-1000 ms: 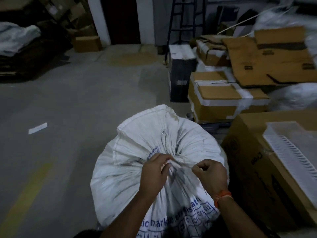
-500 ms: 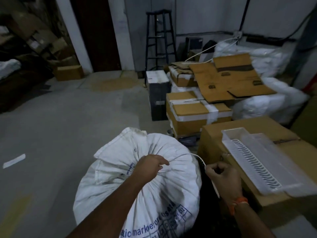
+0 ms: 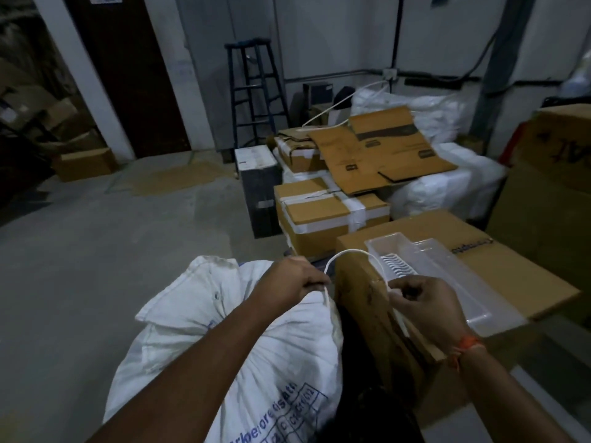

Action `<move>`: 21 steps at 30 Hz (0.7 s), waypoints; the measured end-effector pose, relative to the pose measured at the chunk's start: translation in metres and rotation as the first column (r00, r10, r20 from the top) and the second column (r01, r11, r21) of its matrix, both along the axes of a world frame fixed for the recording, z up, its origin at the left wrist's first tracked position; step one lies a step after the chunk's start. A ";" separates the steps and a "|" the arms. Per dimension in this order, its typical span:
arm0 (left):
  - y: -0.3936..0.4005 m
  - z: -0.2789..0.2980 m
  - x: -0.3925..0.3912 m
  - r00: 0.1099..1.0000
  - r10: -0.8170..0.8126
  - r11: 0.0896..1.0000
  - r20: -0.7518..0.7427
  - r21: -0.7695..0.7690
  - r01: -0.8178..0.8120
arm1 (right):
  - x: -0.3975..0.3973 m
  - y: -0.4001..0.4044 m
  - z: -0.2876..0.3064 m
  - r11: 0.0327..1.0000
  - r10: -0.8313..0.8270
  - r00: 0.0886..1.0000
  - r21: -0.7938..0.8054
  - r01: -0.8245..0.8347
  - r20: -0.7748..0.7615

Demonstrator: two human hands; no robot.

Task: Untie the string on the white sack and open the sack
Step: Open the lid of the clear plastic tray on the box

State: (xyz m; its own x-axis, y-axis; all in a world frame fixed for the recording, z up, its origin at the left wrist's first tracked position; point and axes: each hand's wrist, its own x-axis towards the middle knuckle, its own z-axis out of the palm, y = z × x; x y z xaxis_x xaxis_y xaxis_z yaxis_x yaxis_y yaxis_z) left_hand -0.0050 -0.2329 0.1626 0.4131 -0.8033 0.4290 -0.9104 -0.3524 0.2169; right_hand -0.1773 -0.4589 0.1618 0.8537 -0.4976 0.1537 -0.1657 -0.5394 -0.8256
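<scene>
Here the white sack stands on the concrete floor, bulging and full, just beside a large cardboard box that carries a clear plastic tray. Woven and soft, it looks heavy enough to stay put yet slack at the top, so its gathered neck is the place to grip.

The left hand sits on that neck, fingers closed around the bunched cloth where the string comes out. The right hand is off to the side over the box edge, fingers pinched shut on the string.

The string is thin, white and limp; it arcs up between the two hands and a loose end trails down below the right hand. It should slide easily once loose but could snag in the folds. Whether any knot is left under the left hand cannot be seen; the neck is not yet opened.
</scene>
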 end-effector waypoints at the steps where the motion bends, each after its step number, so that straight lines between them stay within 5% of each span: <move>1: -0.012 0.005 -0.001 1.000 -0.012 1.000 0.013 -0.018 0.012 | -0.002 -0.011 0.003 0.999 -0.010 1.000 -0.036 0.010 -0.010; 10: -0.146 0.020 -0.008 0.966 0.218 0.975 -0.140 0.061 -0.212 | 0.023 -0.106 -0.008 0.940 -0.190 0.974 -0.311 0.143 -0.125; 21: -0.253 -0.005 0.014 0.980 0.158 0.791 -0.119 0.609 -0.054 | 0.053 -0.140 -0.053 0.881 -0.271 0.904 -0.464 0.095 -0.330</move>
